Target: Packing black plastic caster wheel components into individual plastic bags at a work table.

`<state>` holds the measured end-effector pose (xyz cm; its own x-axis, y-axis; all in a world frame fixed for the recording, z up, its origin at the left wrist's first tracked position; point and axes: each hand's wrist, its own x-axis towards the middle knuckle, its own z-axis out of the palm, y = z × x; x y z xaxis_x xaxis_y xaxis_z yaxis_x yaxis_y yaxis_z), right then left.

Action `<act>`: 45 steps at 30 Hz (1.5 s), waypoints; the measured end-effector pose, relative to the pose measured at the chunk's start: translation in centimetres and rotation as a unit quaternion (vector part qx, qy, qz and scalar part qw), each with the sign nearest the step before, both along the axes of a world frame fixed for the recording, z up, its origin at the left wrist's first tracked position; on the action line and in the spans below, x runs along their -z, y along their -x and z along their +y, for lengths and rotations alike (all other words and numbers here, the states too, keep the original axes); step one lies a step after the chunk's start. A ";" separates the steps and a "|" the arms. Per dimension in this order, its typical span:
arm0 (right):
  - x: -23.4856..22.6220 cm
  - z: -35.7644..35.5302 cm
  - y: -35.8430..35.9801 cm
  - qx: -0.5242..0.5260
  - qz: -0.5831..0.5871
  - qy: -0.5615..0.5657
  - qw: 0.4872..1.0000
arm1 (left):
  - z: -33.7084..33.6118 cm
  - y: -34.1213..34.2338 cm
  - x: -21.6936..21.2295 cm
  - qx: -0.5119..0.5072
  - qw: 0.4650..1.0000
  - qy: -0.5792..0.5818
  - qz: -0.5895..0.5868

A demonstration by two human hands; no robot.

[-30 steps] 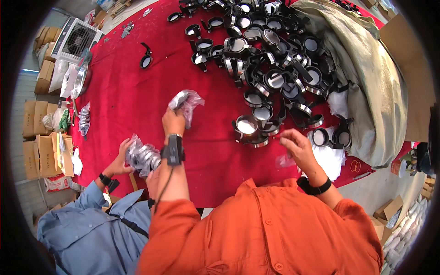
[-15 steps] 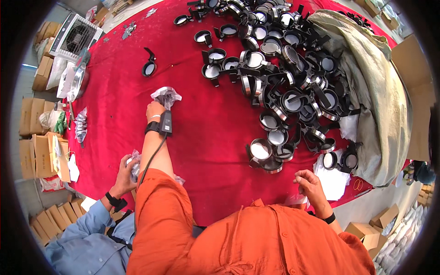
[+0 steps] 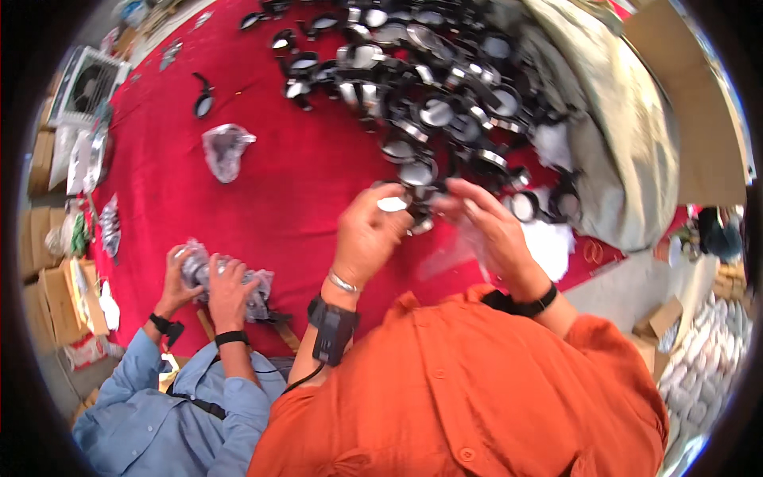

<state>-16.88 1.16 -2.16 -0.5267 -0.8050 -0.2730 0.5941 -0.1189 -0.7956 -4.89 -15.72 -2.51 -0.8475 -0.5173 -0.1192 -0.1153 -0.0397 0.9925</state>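
My left hand (image 3: 369,230) is closed, its thumb and fingers around a small round piece with a white face (image 3: 392,204) and dark rim. Close by on the right, my right hand (image 3: 499,237) is blurred by motion. A thin clear plastic bag (image 3: 457,250) hangs at its fingers, apparently pinched there. Just beyond both hands begins a big heap of round black pieces (image 3: 437,113) with silver bands, pale faces and black handles. A wrapped piece in clear plastic (image 3: 226,151) lies alone on the red cloth (image 3: 294,179), left of the heap.
At my left a co-worker's two hands (image 3: 226,286) hold a plastic-wrapped bundle (image 3: 258,296). White sheets (image 3: 548,250) lie to the right, beside an olive cloth (image 3: 628,159). One loose black piece (image 3: 203,103) lies far left. Cartons (image 3: 60,306) stand beyond the left edge.
My left hand has let go of the wrapped piece and come back right to the heap's near edge. My right hand has moved up and left. The co-worker's second hand now shows.
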 end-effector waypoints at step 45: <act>2.5 8.0 -0.7 -0.135 -0.145 -0.071 0.978 | 13.3 -5.4 2.1 -0.064 0.989 -0.017 -0.130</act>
<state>-16.17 9.19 -4.63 -0.1846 -0.8473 -0.4980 0.7919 0.1718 -0.5859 0.51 -2.44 -4.61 -0.7132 -0.6108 -0.3439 -0.3584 -0.1040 0.9278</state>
